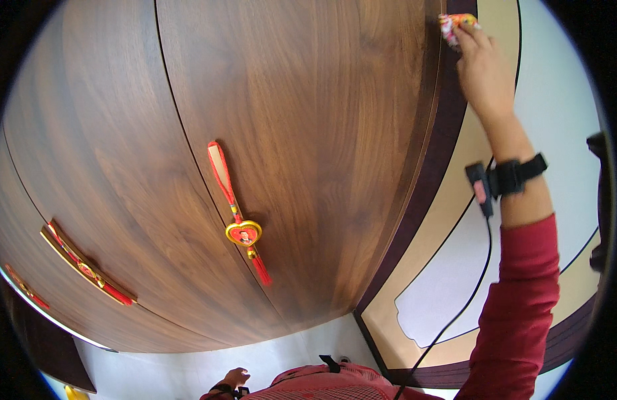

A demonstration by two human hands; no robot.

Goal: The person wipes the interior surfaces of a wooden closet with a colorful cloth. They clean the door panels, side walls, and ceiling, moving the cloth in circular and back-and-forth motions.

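Note:
A bunched, multicoloured cloth (451,27) is in my right hand (481,60), which presses it to the dark frame (451,100) at the wardrobe's right edge, near the top of the view. My left hand (236,376) hangs low beside my body with the fingers loosely curled, and nothing shows in it. Large brown wood-grain wardrobe doors (308,150) stand before me. A red cord with a gold-rimmed heart pendant (244,233) and a red tassel hangs from a door handle (219,162). A similar red ornament (88,270) hangs on the handle further left.
To the right is a cream and white panelled door or wall (438,280) with dark trim. Pale floor (173,372) runs below the wardrobe. A dark furniture edge (48,335) stands at lower left, near a yellow object (76,393). A black cable (461,320) trails from my right wrist strap.

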